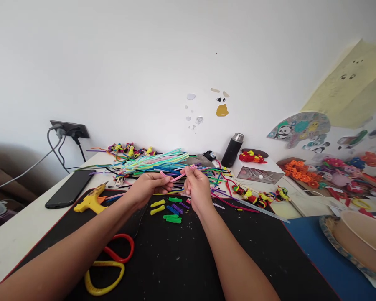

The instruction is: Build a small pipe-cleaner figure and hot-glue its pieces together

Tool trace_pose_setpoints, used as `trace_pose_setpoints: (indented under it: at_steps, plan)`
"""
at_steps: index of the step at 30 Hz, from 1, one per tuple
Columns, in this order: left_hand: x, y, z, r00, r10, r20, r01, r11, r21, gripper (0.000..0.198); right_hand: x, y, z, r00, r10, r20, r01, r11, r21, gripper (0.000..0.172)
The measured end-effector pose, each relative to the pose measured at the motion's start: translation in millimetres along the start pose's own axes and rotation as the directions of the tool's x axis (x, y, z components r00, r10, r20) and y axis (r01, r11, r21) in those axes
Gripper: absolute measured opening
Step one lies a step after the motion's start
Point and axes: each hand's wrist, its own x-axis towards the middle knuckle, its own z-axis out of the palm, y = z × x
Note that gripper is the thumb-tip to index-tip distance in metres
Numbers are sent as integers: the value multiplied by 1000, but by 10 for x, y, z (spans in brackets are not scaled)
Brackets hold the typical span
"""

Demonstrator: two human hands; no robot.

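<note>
Between my two hands, above the black mat (181, 267), a pink pipe cleaner (177, 177) is held up. My left hand (153, 186) pinches one part of it between thumb and fingers. A short way to the right, my right hand (196, 186) is closed around the other part. Short folded pieces of pipe cleaner lie on the mat below: yellow pieces (157, 204), green pieces (173, 218) and purple pieces (177, 208). Behind my hands is a large pile of long pipe cleaners (153, 162) in many colours.
A yellow glue gun (92, 201) and scissors (105, 278) with red and yellow handles are at left, near a black phone (69, 190). A black bottle (232, 150) and a white box (260, 172) stand back right. Small figures (260, 195) lie before the box.
</note>
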Motion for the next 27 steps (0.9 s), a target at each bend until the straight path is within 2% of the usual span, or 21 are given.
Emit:
trace_pose_setpoints:
  at_steps: [5, 9, 14, 16, 18, 23, 27]
  plan:
    - [-69, 23, 94, 992, 62, 113, -97, 937, 336, 43, 12, -3, -13, 1000, 18, 11, -18, 1000, -7, 51]
    - [-134, 46, 141, 986, 84, 142, -146, 846, 513, 45, 13, 33, -21, 999, 14, 37, -12, 999, -51, 49]
    - [-180, 50, 152, 971, 102, 217, -232, 630, 741, 40, -9, 112, -4, 993, 19, 112, -1, 988, -156, 47]
    - [-201, 64, 168, 964, 89, 249, -254, 575, 778, 38, -21, 118, 8, 990, 29, 141, -2, 983, -184, 47]
    - [-222, 78, 189, 959, 74, 272, -263, 580, 771, 39, -27, 100, 13, 988, 32, 148, -4, 982, -187, 47]
    - [-218, 58, 207, 961, 80, 266, -240, 723, 648, 47, -16, 41, -5, 993, 4, 121, 12, 991, -135, 46]
    - [-165, 18, 174, 966, 42, 253, -187, 792, 581, 53, -2, 60, -14, 991, 14, 136, 4, 991, -134, 48]
